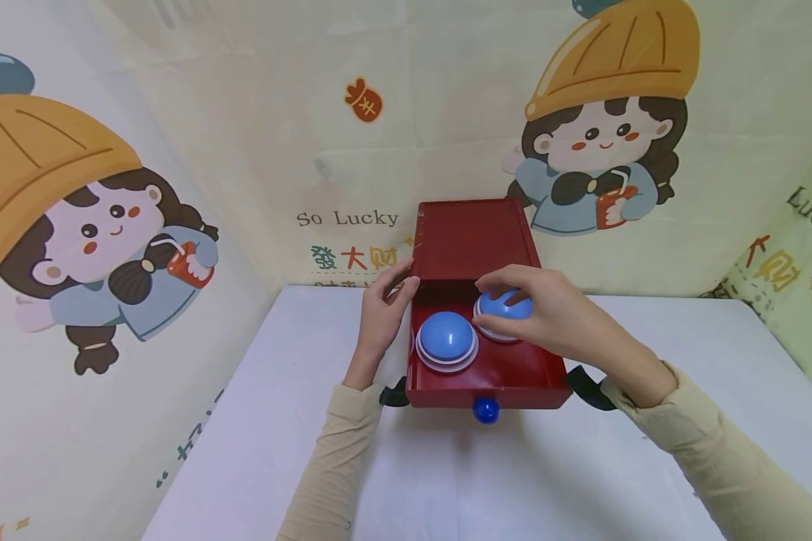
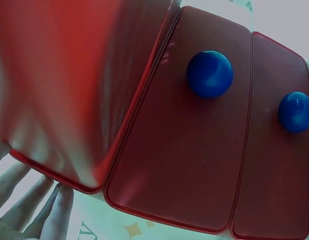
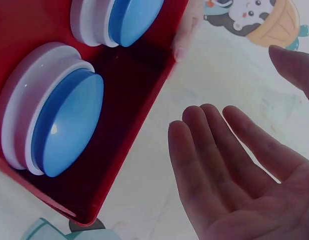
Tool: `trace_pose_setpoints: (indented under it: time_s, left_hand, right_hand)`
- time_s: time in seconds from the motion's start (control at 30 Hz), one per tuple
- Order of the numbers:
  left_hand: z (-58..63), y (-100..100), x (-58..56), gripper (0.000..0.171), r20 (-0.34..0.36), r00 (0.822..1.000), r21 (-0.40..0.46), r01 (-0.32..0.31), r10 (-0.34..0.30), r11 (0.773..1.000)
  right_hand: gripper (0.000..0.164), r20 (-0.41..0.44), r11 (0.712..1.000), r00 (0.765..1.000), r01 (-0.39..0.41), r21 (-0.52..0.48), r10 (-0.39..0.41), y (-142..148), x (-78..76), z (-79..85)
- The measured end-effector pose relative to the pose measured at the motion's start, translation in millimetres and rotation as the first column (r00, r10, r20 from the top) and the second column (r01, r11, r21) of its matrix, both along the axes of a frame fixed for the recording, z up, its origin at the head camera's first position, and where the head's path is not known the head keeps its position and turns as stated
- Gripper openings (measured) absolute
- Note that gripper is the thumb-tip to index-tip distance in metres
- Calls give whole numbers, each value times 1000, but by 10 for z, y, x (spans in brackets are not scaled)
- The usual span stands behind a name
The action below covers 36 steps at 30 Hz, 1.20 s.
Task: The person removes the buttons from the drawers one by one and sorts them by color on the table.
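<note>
A red drawer box (image 1: 474, 237) stands with its top drawer (image 1: 494, 370) pulled out. Inside the drawer sit two push buttons with blue domes and white bases, a front-left button (image 1: 446, 336) and a back-right button (image 1: 498, 305). My left hand (image 1: 382, 309) rests its fingers along the box's left side; its fingertips also show at the red edge in the left wrist view. Above the back-right button hovers my right hand (image 1: 548, 312), overlapping it in the head view. In the right wrist view the fingers (image 3: 209, 165) are extended and apart from both buttons, holding nothing.
A blue knob (image 1: 486, 410) sticks out from the open drawer's front. Two closed drawers with blue knobs (image 2: 209, 74) show below it. The box stands on a white table (image 1: 298, 421), with a printed cloth (image 1: 446, 98) behind and at the sides.
</note>
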State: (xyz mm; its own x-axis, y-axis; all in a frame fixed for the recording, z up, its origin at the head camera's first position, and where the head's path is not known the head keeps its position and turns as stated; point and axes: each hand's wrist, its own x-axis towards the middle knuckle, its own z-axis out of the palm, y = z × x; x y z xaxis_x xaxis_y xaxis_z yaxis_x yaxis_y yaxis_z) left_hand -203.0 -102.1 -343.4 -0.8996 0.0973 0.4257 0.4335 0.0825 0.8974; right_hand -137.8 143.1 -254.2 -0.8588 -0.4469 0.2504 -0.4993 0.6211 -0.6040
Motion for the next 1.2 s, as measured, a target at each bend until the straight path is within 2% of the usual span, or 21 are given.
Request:
trace_pose_setpoints:
  time_s: [0.23, 0.33, 0.63, 0.87, 1.2]
  left_hand:
    - [-17, -15, 13, 43, 5, 1000, 5, -3, 3, 1000]
    - [-61, -14, -15, 43, 2, 1000, 12, -6, 6, 1000]
    - [-21, -20, 17, 43, 12, 1000, 6, -8, 7, 1000]
    - [-19, -31, 25, 43, 15, 1000, 5, -7, 7, 1000]
    - [-21, 8, 6, 41, 7, 1000, 18, -11, 10, 1000]
  right_hand:
    - [53, 24, 998, 999, -40, 42, 39, -71, -90, -5]
    - [54, 26, 997, 998, -51, 62, 49, -100, -136, -17]
    - [58, 70, 989, 995, -86, 124, 78, -199, -262, -103]
    - [59, 89, 979, 988, -141, 146, 129, -282, -298, -162]
    - [63, 127, 961, 982, -168, 222, 143, -328, -306, -177]
